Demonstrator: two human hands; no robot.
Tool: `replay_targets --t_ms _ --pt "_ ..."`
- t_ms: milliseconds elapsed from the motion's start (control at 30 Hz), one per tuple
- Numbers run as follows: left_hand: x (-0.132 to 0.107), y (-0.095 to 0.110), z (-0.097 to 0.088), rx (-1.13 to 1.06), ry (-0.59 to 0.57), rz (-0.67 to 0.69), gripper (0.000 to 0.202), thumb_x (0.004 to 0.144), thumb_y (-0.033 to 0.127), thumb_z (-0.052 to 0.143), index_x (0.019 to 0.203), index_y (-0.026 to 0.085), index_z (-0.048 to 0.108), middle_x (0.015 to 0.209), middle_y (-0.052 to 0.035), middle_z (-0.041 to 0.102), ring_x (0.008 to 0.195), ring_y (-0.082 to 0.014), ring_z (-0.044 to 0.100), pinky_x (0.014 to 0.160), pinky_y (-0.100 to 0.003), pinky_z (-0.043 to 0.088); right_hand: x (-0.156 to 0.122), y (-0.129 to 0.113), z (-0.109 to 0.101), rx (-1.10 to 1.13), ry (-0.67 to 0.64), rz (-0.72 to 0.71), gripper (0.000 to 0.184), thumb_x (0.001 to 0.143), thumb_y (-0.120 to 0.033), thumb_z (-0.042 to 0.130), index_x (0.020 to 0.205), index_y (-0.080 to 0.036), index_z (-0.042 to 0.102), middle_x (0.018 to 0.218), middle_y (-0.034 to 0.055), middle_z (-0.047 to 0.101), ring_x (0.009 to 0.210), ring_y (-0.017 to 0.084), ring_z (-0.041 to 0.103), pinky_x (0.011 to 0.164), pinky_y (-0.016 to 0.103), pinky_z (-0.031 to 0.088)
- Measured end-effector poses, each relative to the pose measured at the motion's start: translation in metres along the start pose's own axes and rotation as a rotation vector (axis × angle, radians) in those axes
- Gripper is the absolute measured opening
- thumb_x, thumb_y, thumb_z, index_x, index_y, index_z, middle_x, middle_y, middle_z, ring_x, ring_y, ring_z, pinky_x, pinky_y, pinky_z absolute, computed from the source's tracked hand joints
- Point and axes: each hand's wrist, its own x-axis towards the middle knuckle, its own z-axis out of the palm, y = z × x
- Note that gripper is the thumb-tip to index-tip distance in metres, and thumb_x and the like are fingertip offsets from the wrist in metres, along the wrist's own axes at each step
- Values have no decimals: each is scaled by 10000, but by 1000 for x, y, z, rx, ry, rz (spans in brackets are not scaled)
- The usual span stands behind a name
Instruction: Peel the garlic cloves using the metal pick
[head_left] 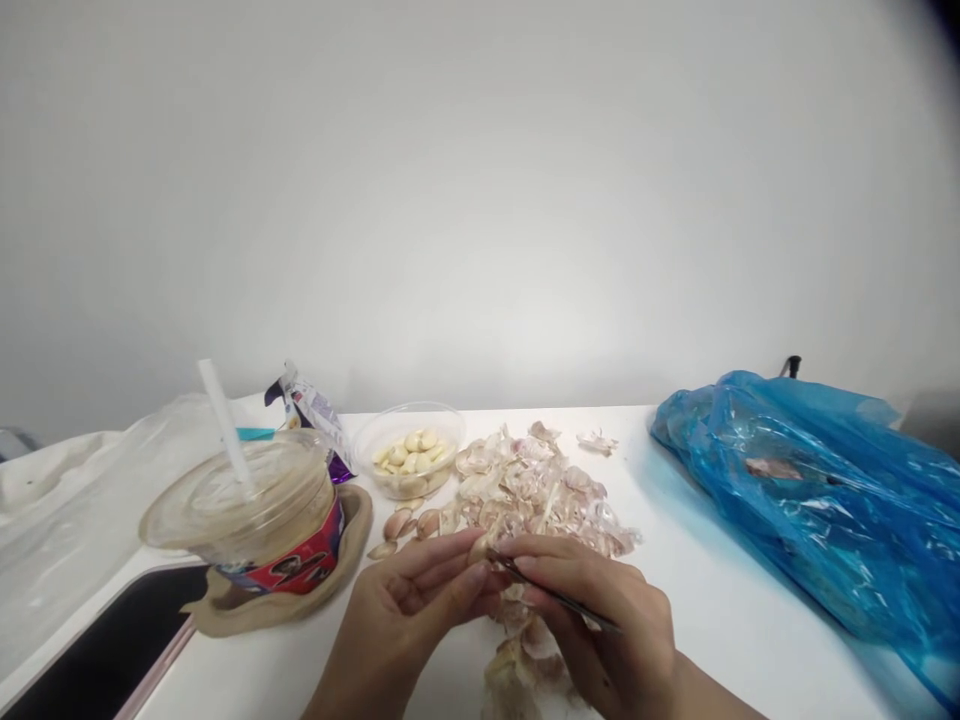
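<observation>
My left hand [409,610] pinches a garlic clove [478,550] between thumb and fingers. Closed around a slim, dark metal tool [562,598] is my right hand [626,615]; the tool's tip meets the clove, and its exact kind is unclear. Just beyond the hands lies a heap of papery garlic skins [532,480]. Several unpeeled cloves [397,523] rest on the table left of the heap. Behind them, a clear plastic bowl [367,465] contains peeled cloves [412,452]. More garlic skin [517,675] lies below, between my wrists.
A lidded drink cup [292,545] with a white straw stands in a cardboard holder [352,540] at left, beside a dark-screened phone [112,640]. Behind the cup is a crumpled packet [311,405]. A blue plastic bag [787,500] covers the right side of the white table [720,600].
</observation>
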Motion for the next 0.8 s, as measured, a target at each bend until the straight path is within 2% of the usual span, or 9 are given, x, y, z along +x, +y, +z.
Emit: replay_targets --t_ms 333,567,667,800 --pt "-2 8 5 59 27 50 210 557 209 752 765 189 725 740 -37 760 717 -239 695 632 -248 579 5 -7 -3 -3 57 4 311 805 -23 503 1086 -156 522 1009 81 640 947 163 607 814 252 527" --pt "-2 12 3 279 4 262 191 601 192 722 753 308 724 763 59 757 720 -162 697 648 -143 550 4 -6 -5 -1 30 -2 313 787 0 517 1072 -128 530 1021 89 628 959 150 596 836 225 505" --pt "-3 11 0 394 28 348 200 610 199 714 769 321 724 789 62 755 705 -157 698 651 -142 549 1 -4 -5 -21 0 4 327 798 -21 526 1100 -145 513 1051 79 618 983 142 583 852 220 493" --pt "-3 10 -2 450 21 339 205 620 219 706 803 310 721 814 39 754 726 -187 697 669 -188 559 -1 -3 -4 -29 -22 12 338 808 -50 533 1126 -158 496 1085 76 602 992 148 578 852 239 497"
